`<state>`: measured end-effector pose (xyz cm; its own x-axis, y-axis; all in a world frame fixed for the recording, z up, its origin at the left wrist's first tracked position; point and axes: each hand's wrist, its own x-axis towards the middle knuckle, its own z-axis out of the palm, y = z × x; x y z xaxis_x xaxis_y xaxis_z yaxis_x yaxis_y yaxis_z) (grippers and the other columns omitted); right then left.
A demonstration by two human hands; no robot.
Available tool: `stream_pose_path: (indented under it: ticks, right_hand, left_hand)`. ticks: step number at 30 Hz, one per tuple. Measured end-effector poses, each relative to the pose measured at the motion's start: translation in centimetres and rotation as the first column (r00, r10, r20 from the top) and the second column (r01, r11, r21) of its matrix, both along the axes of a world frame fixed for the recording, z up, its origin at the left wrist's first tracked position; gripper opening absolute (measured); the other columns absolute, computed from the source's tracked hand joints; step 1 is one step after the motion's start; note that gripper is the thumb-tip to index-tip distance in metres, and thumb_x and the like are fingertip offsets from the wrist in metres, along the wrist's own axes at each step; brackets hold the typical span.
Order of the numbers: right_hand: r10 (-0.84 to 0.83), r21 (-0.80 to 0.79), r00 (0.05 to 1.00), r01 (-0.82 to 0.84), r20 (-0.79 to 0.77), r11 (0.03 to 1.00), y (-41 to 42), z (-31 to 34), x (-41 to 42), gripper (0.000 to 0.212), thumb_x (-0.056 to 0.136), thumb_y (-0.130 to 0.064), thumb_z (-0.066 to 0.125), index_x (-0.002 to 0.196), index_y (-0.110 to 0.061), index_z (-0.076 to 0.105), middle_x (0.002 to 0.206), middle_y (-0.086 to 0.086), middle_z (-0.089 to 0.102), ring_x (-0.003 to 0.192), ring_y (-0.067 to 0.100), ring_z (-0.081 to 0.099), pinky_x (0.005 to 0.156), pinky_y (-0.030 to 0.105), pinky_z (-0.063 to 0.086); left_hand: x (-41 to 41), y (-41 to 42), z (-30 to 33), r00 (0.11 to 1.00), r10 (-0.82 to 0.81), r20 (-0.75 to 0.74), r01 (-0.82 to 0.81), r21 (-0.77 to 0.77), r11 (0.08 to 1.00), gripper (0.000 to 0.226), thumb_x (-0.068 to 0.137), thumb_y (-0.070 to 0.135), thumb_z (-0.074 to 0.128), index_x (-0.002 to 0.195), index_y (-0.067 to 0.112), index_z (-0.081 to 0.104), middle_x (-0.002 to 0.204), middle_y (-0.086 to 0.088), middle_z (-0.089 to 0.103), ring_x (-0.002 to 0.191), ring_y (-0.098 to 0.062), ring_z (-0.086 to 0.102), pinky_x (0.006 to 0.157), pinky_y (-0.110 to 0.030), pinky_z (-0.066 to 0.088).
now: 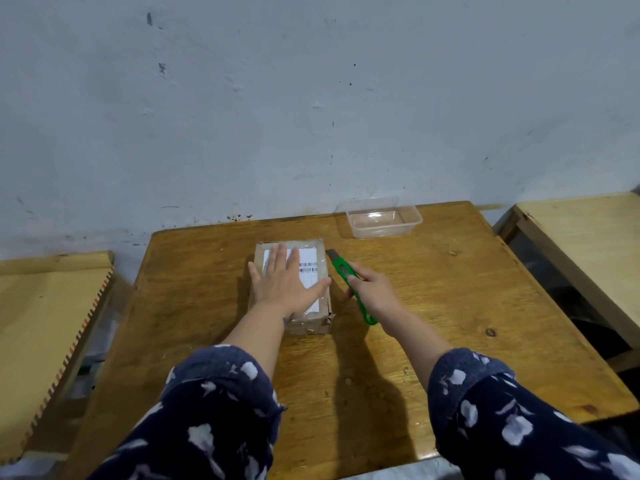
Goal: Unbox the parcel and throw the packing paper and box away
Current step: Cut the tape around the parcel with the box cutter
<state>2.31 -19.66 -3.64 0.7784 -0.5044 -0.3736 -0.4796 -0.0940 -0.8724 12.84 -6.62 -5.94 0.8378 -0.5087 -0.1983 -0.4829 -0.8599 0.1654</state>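
Note:
A small cardboard parcel, wrapped in clear tape and bearing a white barcode label, lies near the middle of the wooden table. My left hand rests flat on its top with the fingers spread, pressing it down. My right hand grips a green box cutter just right of the parcel. Its dark blade points away from me, along the parcel's far right corner.
A clear plastic container stands empty at the table's far edge, near the pale wall. A light wooden table sits to the right and a wooden bench with a notched edge to the left.

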Motion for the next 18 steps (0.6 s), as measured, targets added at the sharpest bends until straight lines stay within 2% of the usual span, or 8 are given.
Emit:
stream_pose_path:
  ticks: [5, 12, 18]
  right_hand:
    - [-0.015, 0.082, 1.000, 0.015, -0.006, 0.997, -0.7, -0.5, 0.0, 0.041, 0.098, -0.025, 0.047, 0.139, -0.033, 0.045, 0.080, 0.003, 0.067, 0.077, 0.011, 0.055, 0.065, 0.028, 0.038]
    - [-0.043, 0.089, 0.999, 0.040, 0.028, 0.995, -0.8, -1.0, 0.8, 0.040, 0.098, -0.023, 0.047, 0.136, -0.032, 0.050, 0.074, 0.002, 0.064, 0.072, 0.013, 0.055, 0.067, 0.028, 0.041]
    - [0.020, 0.037, 0.999, -0.018, -0.044, 0.999, -1.7, -1.2, 1.5, 0.041, 0.098, -0.024, 0.048, 0.138, -0.031, 0.048, 0.075, 0.004, 0.066, 0.067, 0.017, 0.054, 0.061, 0.028, 0.042]
  left_hand:
    - [1.4, -1.1, -0.2, 0.999, 0.026, -0.022, -0.025, 0.031, 0.999, 0.112, 0.068, 0.093, 0.023, 0.152, 0.026, -0.008, 0.159, -0.004, -0.021, 0.146, -0.022, -0.022, 0.111, -0.064, -0.009]
    - [1.1, -1.7, -0.5, 0.998, 0.063, 0.018, -0.063, 0.002, 0.998, 0.106, 0.074, 0.085, 0.031, 0.153, 0.026, -0.006, 0.161, -0.004, -0.015, 0.147, -0.023, -0.016, 0.113, -0.064, 0.001]
    - [1.3, -1.0, -1.2, 0.999, 0.005, 0.043, -0.006, 0.016, 1.000, 0.097, 0.079, 0.083, 0.015, 0.152, 0.024, -0.009, 0.160, -0.005, -0.018, 0.147, -0.023, -0.019, 0.113, -0.062, -0.006]
